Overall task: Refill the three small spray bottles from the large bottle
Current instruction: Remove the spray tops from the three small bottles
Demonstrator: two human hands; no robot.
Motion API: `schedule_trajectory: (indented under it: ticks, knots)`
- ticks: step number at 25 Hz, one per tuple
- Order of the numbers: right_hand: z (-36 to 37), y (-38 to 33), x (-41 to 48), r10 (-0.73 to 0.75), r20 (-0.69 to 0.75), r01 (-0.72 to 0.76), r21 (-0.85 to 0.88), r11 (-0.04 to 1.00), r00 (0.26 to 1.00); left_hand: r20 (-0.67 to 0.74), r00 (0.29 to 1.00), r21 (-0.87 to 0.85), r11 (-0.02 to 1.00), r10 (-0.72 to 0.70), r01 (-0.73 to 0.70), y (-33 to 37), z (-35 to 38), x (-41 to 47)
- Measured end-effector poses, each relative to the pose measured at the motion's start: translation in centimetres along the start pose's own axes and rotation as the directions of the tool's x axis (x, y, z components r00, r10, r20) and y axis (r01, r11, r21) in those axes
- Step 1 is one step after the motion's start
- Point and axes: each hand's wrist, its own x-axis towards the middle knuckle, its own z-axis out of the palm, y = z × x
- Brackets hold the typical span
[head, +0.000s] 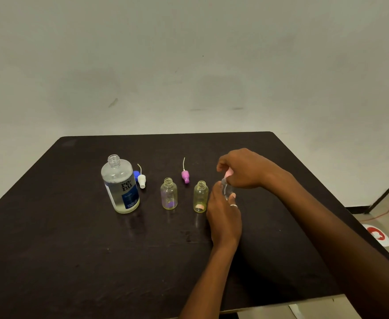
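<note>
Left hand (223,217) grips the third small bottle (226,190), right hand (244,169) pinching its pink cap (228,174), just beside two open small bottles (200,196) on the bench (74,249). Purple sprayer (185,176) lies behind. Large bottle (120,185) reads "renu".

Large bottle (120,187), two small bottles (169,194), uncapped

Left hand (223,218), right hand (243,169) on bottle (225,189)

The third spray bottle (225,189) and its pink cap (228,173) are mostly hidden by the left hand (223,217) and right hand (243,169); a blue cap (135,174) is partly hidden.
</note>
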Motion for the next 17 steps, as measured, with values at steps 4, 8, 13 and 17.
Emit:
schedule_trajectory:
  ticks: [4, 8, 13, 17]
  knots:
    - [1.0, 0.0, 0.0, 0.116, -0.141, -0.131, -0.103, 0.986, 0.983, -0.001, 1.0, 0.011, 1.0, -0.003, 0.003, 0.1, 0.0, 0.0]
    - [0.5, 0.0, -0.3, 0.069, -0.097, -0.073, -0.038, 0.997, 0.993, 0.009, 1.0, 0.003, 1.0, -0.018, 0.018, 0.4, -0.2, -0.1]
    - [-4.3, -0.1, -1.3, 0.065, -0.094, -0.069, -0.039, 0.997, 0.993, -0.005, 1.0, -0.01, 1.0, -0.009, 0.008, 0.2, -0.1, -0.1]
    - [-8.5, -0.5, -1.5, 0.062, -0.192, -0.064, -0.001, 0.998, 0.979, -0.019, 1.0, -0.032, 0.999, -0.003, 0.003, 0.5, -0.2, -0.2]
